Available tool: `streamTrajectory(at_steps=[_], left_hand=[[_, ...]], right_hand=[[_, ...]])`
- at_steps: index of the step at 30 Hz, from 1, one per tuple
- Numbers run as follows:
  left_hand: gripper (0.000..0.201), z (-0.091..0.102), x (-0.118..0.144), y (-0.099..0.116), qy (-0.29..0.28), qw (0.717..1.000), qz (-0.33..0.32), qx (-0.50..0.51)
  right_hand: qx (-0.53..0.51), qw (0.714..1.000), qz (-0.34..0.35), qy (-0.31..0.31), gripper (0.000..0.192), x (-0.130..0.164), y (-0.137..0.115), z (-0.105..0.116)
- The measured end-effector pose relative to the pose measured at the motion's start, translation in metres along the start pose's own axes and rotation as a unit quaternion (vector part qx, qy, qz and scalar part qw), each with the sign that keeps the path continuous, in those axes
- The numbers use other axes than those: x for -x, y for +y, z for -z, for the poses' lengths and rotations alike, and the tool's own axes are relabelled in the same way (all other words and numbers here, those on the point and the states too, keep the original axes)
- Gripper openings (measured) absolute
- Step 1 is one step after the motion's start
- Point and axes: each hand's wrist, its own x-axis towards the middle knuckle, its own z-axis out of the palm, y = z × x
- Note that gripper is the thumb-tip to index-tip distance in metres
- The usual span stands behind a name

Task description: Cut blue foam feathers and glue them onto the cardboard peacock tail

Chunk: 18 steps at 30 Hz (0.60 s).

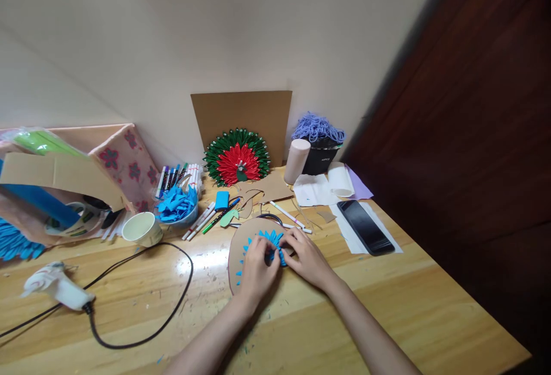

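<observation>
Both hands (pixel 260 269) partly hide tan cardboard (pixel 242 234) bearing pointed blue petals (pixel 273 238), seemingly layered.

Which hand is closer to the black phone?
Right. The right hand is to the left of the phone; the left hand is farther left, beyond the right one.

On the bench (pixel 408 306), a glue gun (pixel 60 287) lies at the frame's lower left, with a paper cup (pixel 143 230) to its upper right and a bowl (pixel 184 221) beyond. A cardboard disc (pixel 236 251) lies at lower centre, below a peacock craft (pixel 236 158) before a cardboard sheet (pixel 241 108); further right, a smartphone (pixel 365 227) rests on paper (pixel 352 242).
</observation>
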Motion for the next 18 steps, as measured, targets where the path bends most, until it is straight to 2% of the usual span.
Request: streamTrajectory(at_steps=[18], left_hand=[[0.008, -0.0061, 0.0001, -0.0038, 0.016, 0.999, -0.037, -0.017]], right_hand=[[-0.016, 1.000, -0.010, 0.015, 0.016, 0.0015, 0.0030, -0.0023]])
